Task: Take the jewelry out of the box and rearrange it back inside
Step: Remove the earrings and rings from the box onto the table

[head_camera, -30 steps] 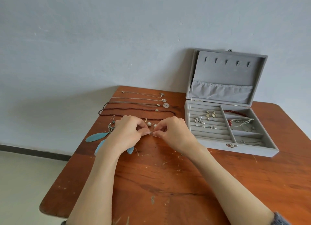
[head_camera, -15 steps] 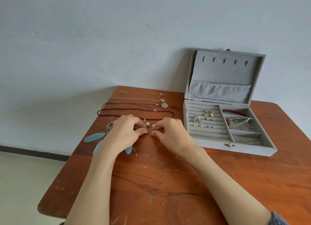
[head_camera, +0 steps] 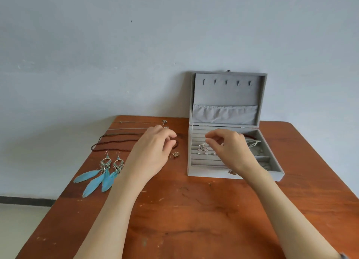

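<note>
On the worn wooden table (head_camera: 194,220) the grey jewelry box (head_camera: 236,174) stands open; the right hand (head_camera: 229,148), fingers loosely pinched, apparently empty, hovers just above its silver earrings (head_camera: 202,147); left hand (head_camera: 155,152), curled, rests beside the gold stud (head_camera: 175,154).

We see scratched wooden table (head_camera: 194,220): feather earrings (head_camera: 101,173) near left, necklaces (head_camera: 116,140) far left, stud earring (head_camera: 175,154) centre, open grey jewelry box (head_camera: 204,173) far right.

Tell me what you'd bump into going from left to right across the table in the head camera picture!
Blue feather earrings → the left hand → a small gold stud earring → silver earrings in the ring rolls → the right hand → the open grey velvet jewelry box's right-hand compartments.
</note>
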### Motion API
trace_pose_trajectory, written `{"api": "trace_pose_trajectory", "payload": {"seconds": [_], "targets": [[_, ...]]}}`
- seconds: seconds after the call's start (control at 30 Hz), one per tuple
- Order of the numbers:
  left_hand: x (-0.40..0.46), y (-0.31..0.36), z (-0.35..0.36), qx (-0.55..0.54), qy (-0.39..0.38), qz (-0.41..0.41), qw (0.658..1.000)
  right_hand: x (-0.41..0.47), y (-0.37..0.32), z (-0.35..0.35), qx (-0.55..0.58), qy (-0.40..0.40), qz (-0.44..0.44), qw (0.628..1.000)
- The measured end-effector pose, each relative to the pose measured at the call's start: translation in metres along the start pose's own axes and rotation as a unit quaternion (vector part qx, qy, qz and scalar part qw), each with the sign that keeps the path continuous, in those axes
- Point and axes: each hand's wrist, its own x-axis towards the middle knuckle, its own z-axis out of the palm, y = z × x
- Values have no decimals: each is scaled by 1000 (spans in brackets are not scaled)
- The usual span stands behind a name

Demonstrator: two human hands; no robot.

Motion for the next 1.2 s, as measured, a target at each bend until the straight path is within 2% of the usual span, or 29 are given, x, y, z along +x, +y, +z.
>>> {"api": "trace_pose_trajectory", "payload": {"seconds": [0.2,0.3,0.4,0.6,0.9,1.2], "targets": [[37,35,41,56,-59,72,994,8,44,-19,-42,49,24,998],[53,42,63,87,-85,80,989,14,57,-15,-61,46,29,997],[64,43,78,111,-81,87,987,21,59,-9,-95,20,26,995],[71,43,87,116,-102,63,986,26,58,1,-136,-28,15,990],[75,46,91,93,-119,14,988,30,61,4,-89,-19,43,995],[73,50,88,28,-106,-13,994,31,60,6,-80,-15,48,995]]}}
